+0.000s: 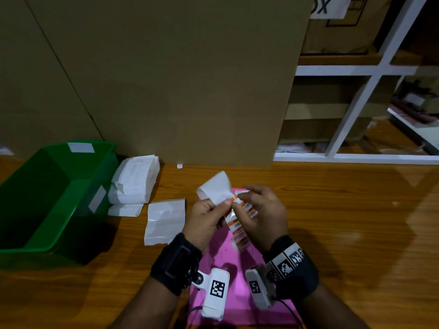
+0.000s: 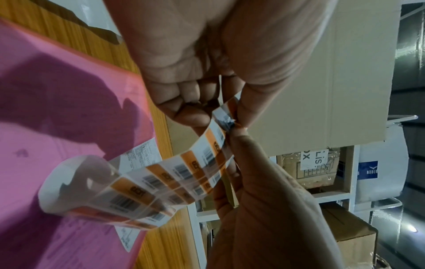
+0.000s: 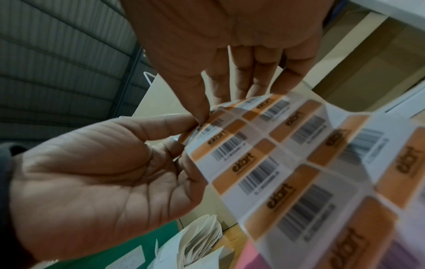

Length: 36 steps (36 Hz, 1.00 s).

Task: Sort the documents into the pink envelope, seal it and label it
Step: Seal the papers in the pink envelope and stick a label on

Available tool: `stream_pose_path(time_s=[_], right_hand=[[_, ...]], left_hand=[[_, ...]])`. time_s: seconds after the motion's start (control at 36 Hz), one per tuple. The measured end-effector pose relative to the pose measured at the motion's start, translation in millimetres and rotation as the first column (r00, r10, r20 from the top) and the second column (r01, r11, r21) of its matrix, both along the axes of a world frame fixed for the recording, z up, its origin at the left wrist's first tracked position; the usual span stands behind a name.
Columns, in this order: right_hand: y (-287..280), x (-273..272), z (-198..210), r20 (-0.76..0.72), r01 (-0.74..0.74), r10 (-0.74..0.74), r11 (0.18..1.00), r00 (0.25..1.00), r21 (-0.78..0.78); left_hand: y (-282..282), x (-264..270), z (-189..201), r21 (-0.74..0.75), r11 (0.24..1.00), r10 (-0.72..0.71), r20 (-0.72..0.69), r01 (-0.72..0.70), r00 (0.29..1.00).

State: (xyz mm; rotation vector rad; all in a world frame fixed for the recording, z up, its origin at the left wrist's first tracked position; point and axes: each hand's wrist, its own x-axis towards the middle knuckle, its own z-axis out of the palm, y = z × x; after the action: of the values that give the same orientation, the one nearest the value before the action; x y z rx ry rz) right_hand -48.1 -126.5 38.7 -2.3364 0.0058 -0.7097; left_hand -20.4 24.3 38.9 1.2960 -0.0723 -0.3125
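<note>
A sheet of orange-and-white barcode labels (image 1: 240, 224) hangs in the air over the pink envelope (image 1: 221, 260), which lies flat on the wooden table. My left hand (image 1: 222, 206) pinches the sheet's upper end, where white backing paper (image 1: 217, 186) curls up. My right hand (image 1: 237, 201) pinches a label at that same corner, fingertip to fingertip with the left. The left wrist view shows the label sheet (image 2: 161, 182) curling down towards the envelope (image 2: 57, 100). In the right wrist view, the label sheet (image 3: 287, 163) fans out with thumb and forefinger nipping its corner. A printed slip (image 2: 140, 156) lies by the envelope.
A green bin (image 1: 47, 198) stands at the left. Beside it lies a stack of white folded documents (image 1: 135, 181), with one loose white sheet (image 1: 165, 220) nearer me. A tall cardboard panel (image 1: 166, 79) backs the table. White shelving (image 1: 356, 110) with boxes is at the right.
</note>
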Motion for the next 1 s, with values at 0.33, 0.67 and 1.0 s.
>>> stream_pose_path(time_s=[0.33,0.67,1.0], right_hand=[[0.7,0.2,-1.7,0.091,0.001,0.006,0.997,0.996,-0.074],[1.8,0.6,-3.3,0.169,-0.005,0.023,0.995,0.985,-0.104],[-0.3,2.7,9.4,0.045,-0.054,0.059,0.993,0.997,-0.100]], left_hand=[[1.9,-2.4,-1.3,0.084,0.996,-0.002,0.073,-0.004,0.997],[4.2,-5.2,-3.9,0.144,0.990,-0.026,0.167,0.002,0.986],[11.3,0.2,-5.4,0.136,0.991,-0.023,0.122,0.007,0.992]])
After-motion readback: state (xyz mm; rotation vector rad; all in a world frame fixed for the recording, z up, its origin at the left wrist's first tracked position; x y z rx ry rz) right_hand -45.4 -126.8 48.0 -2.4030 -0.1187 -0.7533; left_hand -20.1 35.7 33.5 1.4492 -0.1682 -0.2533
